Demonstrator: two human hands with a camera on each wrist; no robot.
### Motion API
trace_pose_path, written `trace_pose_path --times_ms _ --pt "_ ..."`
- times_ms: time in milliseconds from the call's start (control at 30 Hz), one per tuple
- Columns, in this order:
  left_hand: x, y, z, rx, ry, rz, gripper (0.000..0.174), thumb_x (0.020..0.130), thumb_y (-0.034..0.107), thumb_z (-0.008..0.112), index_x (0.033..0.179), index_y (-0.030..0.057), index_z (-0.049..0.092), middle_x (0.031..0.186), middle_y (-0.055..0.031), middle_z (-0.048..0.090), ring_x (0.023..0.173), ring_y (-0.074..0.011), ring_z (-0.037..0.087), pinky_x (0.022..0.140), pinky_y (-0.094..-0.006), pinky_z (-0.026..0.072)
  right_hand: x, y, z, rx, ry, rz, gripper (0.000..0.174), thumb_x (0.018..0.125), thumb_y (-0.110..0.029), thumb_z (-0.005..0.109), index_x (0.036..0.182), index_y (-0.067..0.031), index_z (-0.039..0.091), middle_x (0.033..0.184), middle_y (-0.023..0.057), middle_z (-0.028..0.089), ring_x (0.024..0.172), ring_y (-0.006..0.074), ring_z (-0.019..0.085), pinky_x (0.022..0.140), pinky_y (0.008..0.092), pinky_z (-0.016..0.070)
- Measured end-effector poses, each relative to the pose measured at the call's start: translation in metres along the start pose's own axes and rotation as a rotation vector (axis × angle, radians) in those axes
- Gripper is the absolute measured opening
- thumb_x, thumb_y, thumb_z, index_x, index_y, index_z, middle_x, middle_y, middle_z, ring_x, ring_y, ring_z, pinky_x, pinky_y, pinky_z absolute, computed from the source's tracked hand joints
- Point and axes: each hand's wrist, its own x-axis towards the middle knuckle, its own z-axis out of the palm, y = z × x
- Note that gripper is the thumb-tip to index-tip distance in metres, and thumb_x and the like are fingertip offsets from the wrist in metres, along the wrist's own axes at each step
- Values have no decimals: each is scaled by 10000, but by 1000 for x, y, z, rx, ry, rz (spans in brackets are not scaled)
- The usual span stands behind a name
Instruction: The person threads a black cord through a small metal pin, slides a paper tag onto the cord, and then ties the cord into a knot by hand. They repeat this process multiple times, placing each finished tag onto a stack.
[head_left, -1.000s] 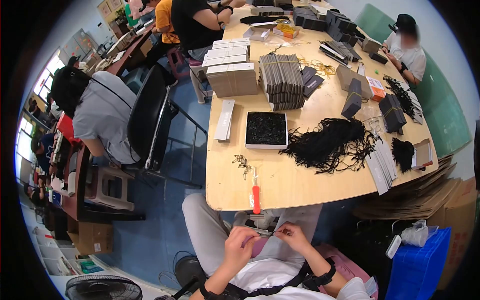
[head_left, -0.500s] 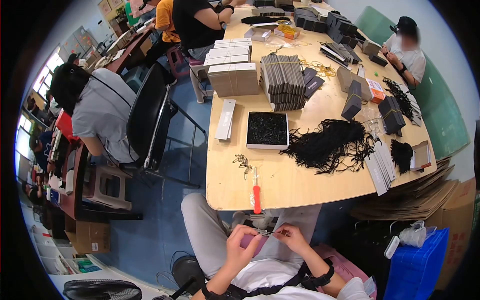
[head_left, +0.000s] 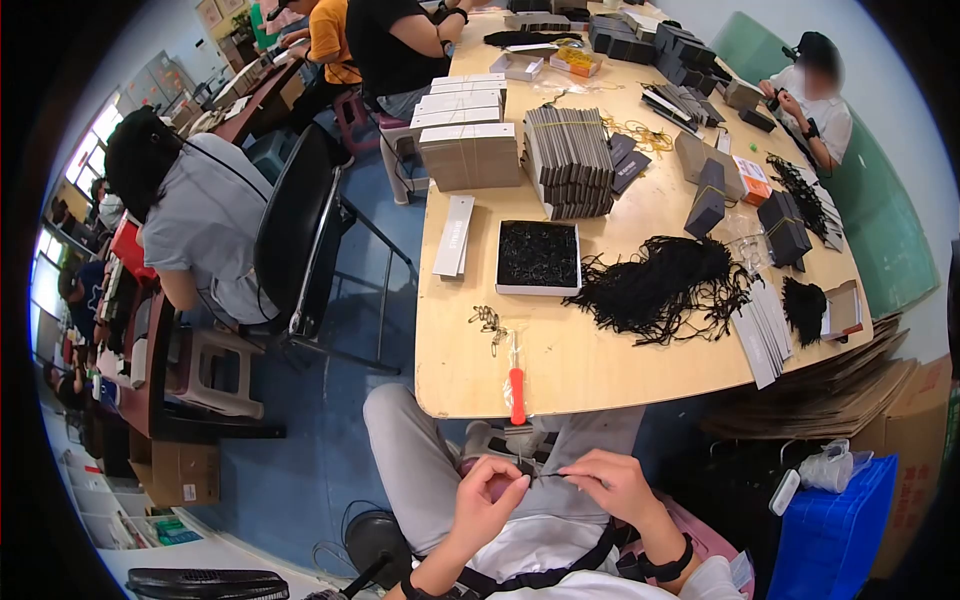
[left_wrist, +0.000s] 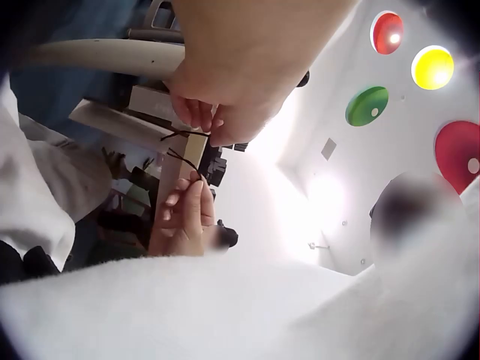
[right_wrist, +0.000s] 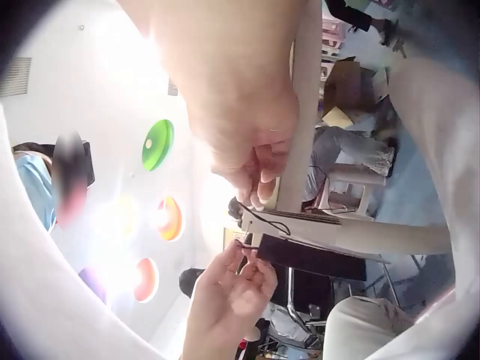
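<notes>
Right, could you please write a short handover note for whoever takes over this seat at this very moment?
Left hand: pinches one end of a thin black cord, held over the lap.
Right hand: pinches the other end, so the cord is stretched between the two hands.
On the table: a pile of black cords, a shallow box of small black pieces, and a red-handled tool near the front edge.
Done: one cord is in hand.
Left: the detail on that cord is too small to tell. The large pile probably still awaits handling.
</notes>
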Motion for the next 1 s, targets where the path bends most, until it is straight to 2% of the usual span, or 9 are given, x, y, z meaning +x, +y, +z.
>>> trace_pose_path --times_ms 33,267,433,567,633,767,833,967,1000 --pt "-1 0 -1 -18 -14 -7 109 849 -10 639 911 -16 550 967 -57 548 829 -75 535 744 -214 444 1 -2 1 -115 -5 -164 126 772 -5 682 895 -28 694 778 73 634 638 174 625 556 262 493" --pt "-3 6 3 -184 -118 -102 102 843 -3 644 906 -2 563 1025 -73 578 918 -98 547 797 -214 425 4 -11 14 -134 18 -213 148 696 -1 746 833 -33 699 757 68 622 607 182 617 532 260 486" --pt "-6 16 11 307 -201 159 94 808 -39 668 880 0 621 999 -97 605 879 -136 586 799 -241 457 4 -11 16 -290 37 -255 153 692 -67 744 822 -57 664 744 51 593 615 198 614 545 293 501" --pt "-5 11 10 222 -189 102 84 786 -29 699 865 -14 673 998 -112 606 881 -141 590 774 -237 466 0 -2 17 -313 103 -298 223 666 -104 766 853 -62 654 726 45 579 614 207 612 517 288 489" --pt "-6 12 12 -25 -206 42 142 785 19 710 926 32 705 982 -64 627 859 -111 575 705 -218 451 -3 0 14 -335 89 -278 288 649 -140 778 893 -68 642 791 58 604 729 230 625 598 315 504" --pt "-8 27 13 156 -192 -43 151 756 -56 708 904 -28 701 912 -99 622 814 -148 610 704 -238 490 9 -13 12 -416 97 -342 277 681 -147 754 920 -63 642 872 80 623 871 247 611 719 339 496" --pt "-9 37 16 398 -201 171 183 727 -75 714 905 -29 702 865 -94 630 782 -148 616 678 -248 497 6 -4 14 -38 -172 -236 249 742 -121 702 971 -54 634 941 95 631 958 260 590 819 352 468" --pt "-11 52 20 470 -162 223 197 716 -89 705 905 -36 692 843 -98 634 771 -152 617 668 -260 495 -13 23 27 239 -417 -230 248 800 -88 648 1039 -35 613 982 93 634 922 240 595 809 323 462" --pt "-9 58 21 438 -121 266 204 715 -101 697 909 -38 683 840 -103 631 759 -153 614 659 -258 492 -16 15 27 361 -468 -51 274 818 -87 637 1083 -29 597 1007 90 632 895 232 590 806 320 461"
